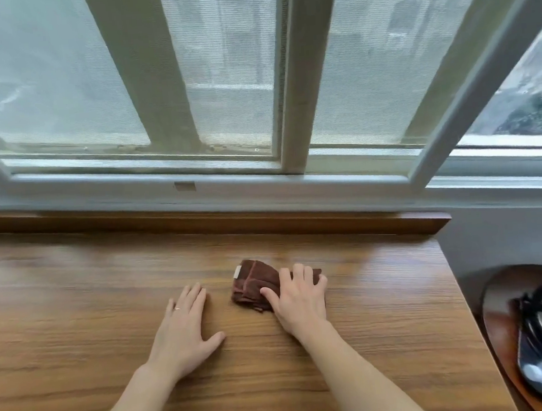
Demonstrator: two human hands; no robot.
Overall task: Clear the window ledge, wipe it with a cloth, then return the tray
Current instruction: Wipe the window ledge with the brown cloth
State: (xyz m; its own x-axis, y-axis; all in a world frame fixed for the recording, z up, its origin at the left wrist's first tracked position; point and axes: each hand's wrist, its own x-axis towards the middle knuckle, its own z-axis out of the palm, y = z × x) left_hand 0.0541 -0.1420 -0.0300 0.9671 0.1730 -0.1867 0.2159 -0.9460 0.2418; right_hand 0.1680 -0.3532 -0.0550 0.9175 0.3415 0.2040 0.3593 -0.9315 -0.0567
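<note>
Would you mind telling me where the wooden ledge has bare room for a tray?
Bare wood spans left of the left hand and beyond both hands up to the raised back strip. Only the centre is occupied, where the right hand presses the brown cloth.

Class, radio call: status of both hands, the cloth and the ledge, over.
Left hand flat on wooden ledge. Right hand pressing folded brown cloth. Nothing blocking the cloth.
</note>
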